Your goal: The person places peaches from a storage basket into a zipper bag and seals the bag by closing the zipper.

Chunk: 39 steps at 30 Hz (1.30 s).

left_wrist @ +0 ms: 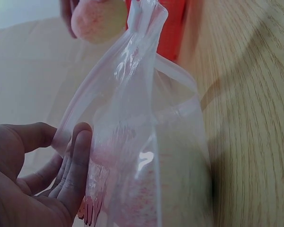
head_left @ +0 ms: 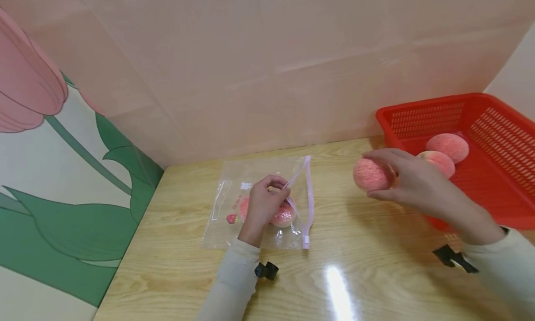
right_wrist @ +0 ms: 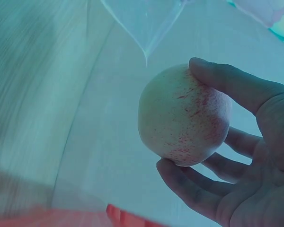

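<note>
A clear zip bag point(head_left: 227, 177) with a pale purple zip edge lies on the wooden table, its mouth facing right and parted. Inside it are pink peaches point(head_left: 284, 216), partly covered by my left hand point(head_left: 263, 205). Thumb and fingers of that hand pinch the upper layer of the bag's mouth, as the left wrist view shows at the zip strip point(left_wrist: 61, 139). Between the bag and the red basket, my right hand point(head_left: 422, 184) holds another peach point(head_left: 371, 174) above the table. Its thumb and fingers curl round the peach's point(right_wrist: 180, 118) sides in the right wrist view.
At the right stands a red plastic basket point(head_left: 426, 108) with slotted walls, holding two peaches point(head_left: 448, 145) near its left side. A pinkish covered wall point(head_left: 267, 79) rises behind the wooden table point(head_left: 167, 265). A tulip-patterned panel point(head_left: 75, 228) borders the left.
</note>
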{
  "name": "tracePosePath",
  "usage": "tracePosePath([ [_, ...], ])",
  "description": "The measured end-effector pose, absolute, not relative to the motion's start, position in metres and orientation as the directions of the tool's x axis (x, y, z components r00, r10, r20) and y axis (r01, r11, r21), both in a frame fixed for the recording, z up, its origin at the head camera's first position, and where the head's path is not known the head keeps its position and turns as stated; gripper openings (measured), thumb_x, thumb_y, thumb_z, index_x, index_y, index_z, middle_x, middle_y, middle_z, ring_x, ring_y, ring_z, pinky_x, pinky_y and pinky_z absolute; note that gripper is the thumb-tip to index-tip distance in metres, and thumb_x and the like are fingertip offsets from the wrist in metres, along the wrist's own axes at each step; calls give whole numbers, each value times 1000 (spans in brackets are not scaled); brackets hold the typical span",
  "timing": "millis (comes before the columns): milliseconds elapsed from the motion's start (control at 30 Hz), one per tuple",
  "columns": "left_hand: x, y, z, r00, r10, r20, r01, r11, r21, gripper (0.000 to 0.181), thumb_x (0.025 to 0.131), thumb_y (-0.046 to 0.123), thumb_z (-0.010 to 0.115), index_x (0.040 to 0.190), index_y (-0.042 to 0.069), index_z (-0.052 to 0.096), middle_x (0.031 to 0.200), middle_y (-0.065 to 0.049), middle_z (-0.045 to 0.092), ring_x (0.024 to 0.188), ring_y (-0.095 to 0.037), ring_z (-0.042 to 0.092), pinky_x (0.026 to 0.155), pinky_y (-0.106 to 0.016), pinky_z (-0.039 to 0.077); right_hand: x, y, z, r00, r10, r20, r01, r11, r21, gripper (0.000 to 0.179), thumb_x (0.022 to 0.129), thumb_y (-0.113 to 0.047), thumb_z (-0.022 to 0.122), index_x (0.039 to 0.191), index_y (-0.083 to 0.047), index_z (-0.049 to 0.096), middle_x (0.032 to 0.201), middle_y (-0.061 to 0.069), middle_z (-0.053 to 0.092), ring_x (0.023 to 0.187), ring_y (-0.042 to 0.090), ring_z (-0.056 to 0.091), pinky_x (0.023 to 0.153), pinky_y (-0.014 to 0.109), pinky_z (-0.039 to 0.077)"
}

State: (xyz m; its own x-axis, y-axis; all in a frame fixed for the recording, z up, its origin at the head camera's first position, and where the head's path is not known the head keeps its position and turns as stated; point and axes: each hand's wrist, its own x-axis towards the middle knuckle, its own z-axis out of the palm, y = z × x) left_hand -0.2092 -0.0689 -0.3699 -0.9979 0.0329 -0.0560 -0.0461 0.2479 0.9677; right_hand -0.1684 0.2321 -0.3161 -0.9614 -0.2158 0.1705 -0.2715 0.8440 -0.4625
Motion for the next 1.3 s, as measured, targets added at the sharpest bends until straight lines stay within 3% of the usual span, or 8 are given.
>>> tracePosePath([
  [133,-209,-68,-369,-998,33,-57,-47,249,967,14,85,6,68,98,4,66,89,-8,65,53,-6,63,52,-24,57,-171,222,-319,-960,-234,153,-279,842,-462,83,67,-38,87,138,-25,47,135,8,52,114,29,52,84,54,55],
  [433,-209,-68,-370,-999,26,-46,-39,232,972,13,85,6,67,98,2,66,87,-8,65,52,-6,63,51,-24,57,-175,205,-325,-960,-247,134,-281,851,-443,81,69,-34,86,139,-24,46,140,9,51,120,31,53,89,56,53],
  [1100,-214,-67,-375,-998,-45,-31,-37,145,989,12,83,3,68,94,-1,66,80,-4,62,51,-8,63,52,-27,58,-187,172,-350,-918,-362,159,-394,808,-438,73,69,-29,84,135,-19,52,135,12,57,118,34,58,93,56,51],
  [1300,-213,-67,-376,-998,-43,-43,-48,132,990,13,83,3,68,95,-1,66,81,-4,61,51,-8,63,53,-27,59,-189,152,-355,-908,-386,162,-416,788,-455,72,70,-31,84,134,-16,53,130,12,60,109,31,63,87,51,55],
])
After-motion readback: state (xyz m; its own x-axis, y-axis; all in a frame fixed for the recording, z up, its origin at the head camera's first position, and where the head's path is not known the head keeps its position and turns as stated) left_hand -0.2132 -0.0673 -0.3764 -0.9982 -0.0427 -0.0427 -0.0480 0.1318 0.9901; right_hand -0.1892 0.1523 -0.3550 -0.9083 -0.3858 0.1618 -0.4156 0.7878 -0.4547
